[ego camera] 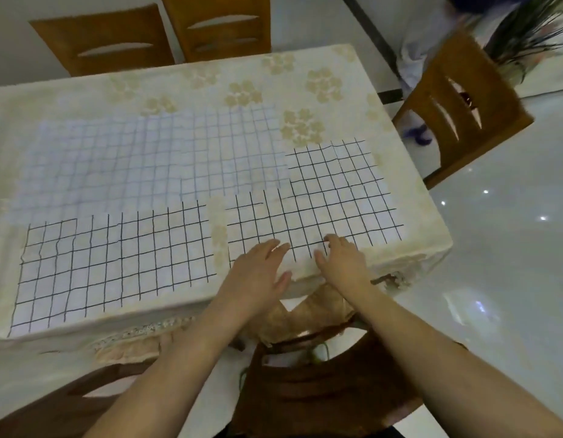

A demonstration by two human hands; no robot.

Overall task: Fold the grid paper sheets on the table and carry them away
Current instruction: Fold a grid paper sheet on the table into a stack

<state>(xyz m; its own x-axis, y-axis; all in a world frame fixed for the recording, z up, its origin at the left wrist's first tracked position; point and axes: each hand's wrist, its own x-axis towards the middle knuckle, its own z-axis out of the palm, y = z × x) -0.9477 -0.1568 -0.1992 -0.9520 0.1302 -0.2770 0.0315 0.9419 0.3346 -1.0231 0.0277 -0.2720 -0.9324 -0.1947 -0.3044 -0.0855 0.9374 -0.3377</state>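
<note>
Several white sheets with hand-drawn grids lie flat on the table (305, 74). A black-lined sheet (321, 203) covers the near right part, and another black-lined sheet (116, 263) lies at the near left. Fainter blue-lined sheets (141, 159) spread across the middle. My left hand (261, 270) rests flat, fingers spread, on the near edge of the right sheet. Beside it my right hand (340, 260) sits on the same edge with fingers curled at the paper; whether they pinch it I cannot tell.
A cream flowered tablecloth covers the table. Two wooden chairs (154, 36) stand at the far side, one chair (463, 105) at the right, and one chair (305, 374) right under my arms. A plant (533, 26) sits at the far right above a glossy floor.
</note>
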